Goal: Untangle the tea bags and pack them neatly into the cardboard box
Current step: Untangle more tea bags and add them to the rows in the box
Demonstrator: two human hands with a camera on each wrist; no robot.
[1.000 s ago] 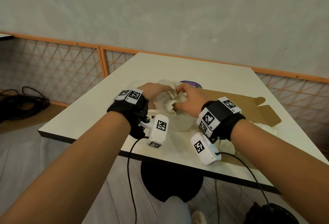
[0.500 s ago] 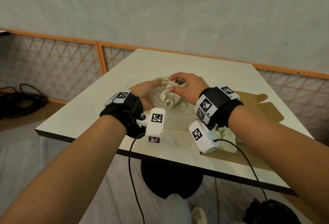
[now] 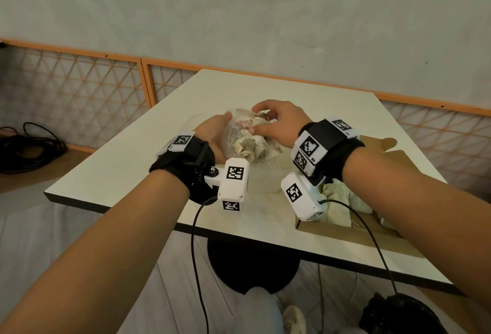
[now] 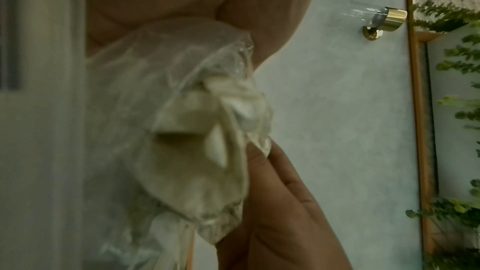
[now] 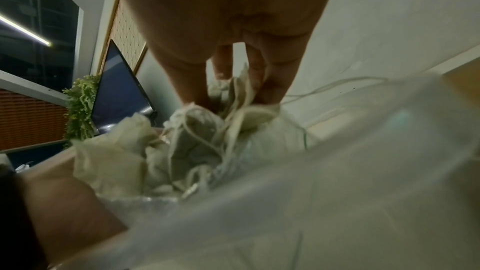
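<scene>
Left hand [image 3: 212, 134] cupping clear plastic bag [image 3: 233, 137] of tangled tea bags [image 3: 255, 145] at table [image 3: 127, 163] centre as anchor, right hand [image 3: 279, 124] pinching one bag from 12 o'clock to free it, cardboard box [image 3: 372, 230] waiting at 4 o'clock.

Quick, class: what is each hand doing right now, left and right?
Left hand: holds the clear plastic bag of tea bags.
Right hand: fingertips pinch tea bags at the bag's mouth.

bag [image 3: 233, 134]: clear glossy plastic; tea bags [image 3: 255, 147]: matt paper; box [image 3: 372, 235]: matt cardboard
</scene>
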